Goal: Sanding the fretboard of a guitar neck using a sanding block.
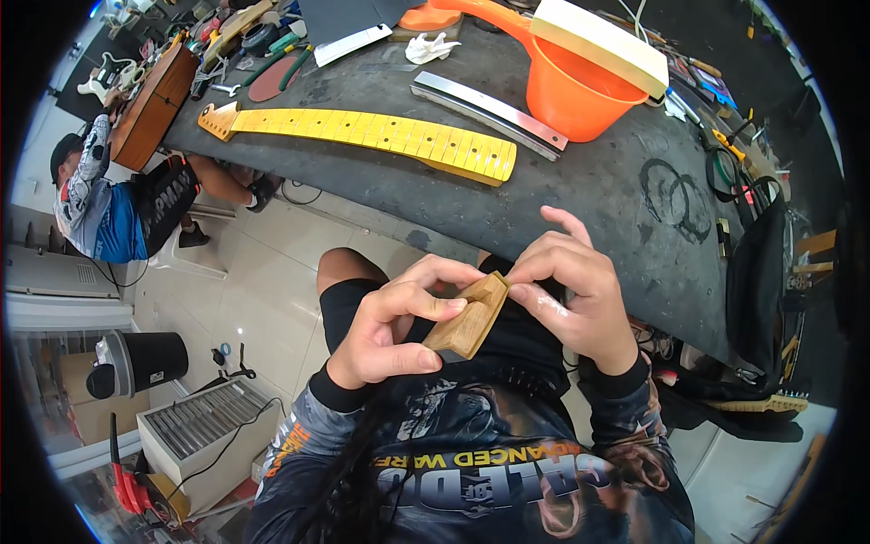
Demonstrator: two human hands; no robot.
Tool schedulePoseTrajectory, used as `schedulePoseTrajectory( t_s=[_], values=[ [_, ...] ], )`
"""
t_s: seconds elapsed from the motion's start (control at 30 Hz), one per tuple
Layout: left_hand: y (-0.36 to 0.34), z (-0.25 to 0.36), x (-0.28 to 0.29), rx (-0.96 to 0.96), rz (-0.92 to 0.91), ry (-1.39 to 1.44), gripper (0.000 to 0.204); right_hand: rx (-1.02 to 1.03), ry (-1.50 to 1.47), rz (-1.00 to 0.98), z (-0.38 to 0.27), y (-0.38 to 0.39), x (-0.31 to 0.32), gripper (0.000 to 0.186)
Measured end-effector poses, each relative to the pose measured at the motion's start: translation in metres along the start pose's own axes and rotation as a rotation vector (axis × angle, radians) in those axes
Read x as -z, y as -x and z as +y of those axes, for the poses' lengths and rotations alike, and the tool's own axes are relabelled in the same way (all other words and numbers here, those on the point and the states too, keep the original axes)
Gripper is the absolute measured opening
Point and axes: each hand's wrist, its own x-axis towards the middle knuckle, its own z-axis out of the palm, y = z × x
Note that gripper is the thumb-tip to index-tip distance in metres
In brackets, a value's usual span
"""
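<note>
My left hand [385,331] grips a small wooden block [462,326] with a bevelled, stepped top, held over my lap. My right hand [575,295] pinches the block's upper right end between thumb and finger, with the other fingers curled and one raised. Some pale powder shows on my right thumb. On the dark bench [634,272] in front lies a glossy yellow guitar neck [362,131]. A long metal bar [489,113] lies behind it, beside an orange scoop-like container [580,113] with a pale block [598,41] across its top.
At the left, another person [118,218] sits by a brown wooden box [154,104]. Tools crowd the bench's back. Below left stand a black bucket [145,363] and a grey machine [199,449]. A black bag [752,281] and another guitar neck [761,403] are at the right.
</note>
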Motion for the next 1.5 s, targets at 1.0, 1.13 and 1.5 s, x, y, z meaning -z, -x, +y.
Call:
schedulePoseTrajectory(
  t_s=[1.0, 1.13, 1.5],
  values=[
    [-0.004, -0.022, -0.012, 0.020, 0.408, 0.648, 0.093, -0.457, -0.346, 0.251, -0.014, 0.001, -0.075, 0.014],
    [-0.004, -0.020, -0.008, 0.012, 0.397, 0.633, 0.091, -0.531, -0.579, 0.224, -0.015, -0.002, -0.075, 0.017],
    [-0.010, -0.021, -0.012, -0.081, 0.370, 0.546, 0.080, -0.394, -0.533, 0.256, -0.009, 0.004, -0.072, 0.014]
  ],
)
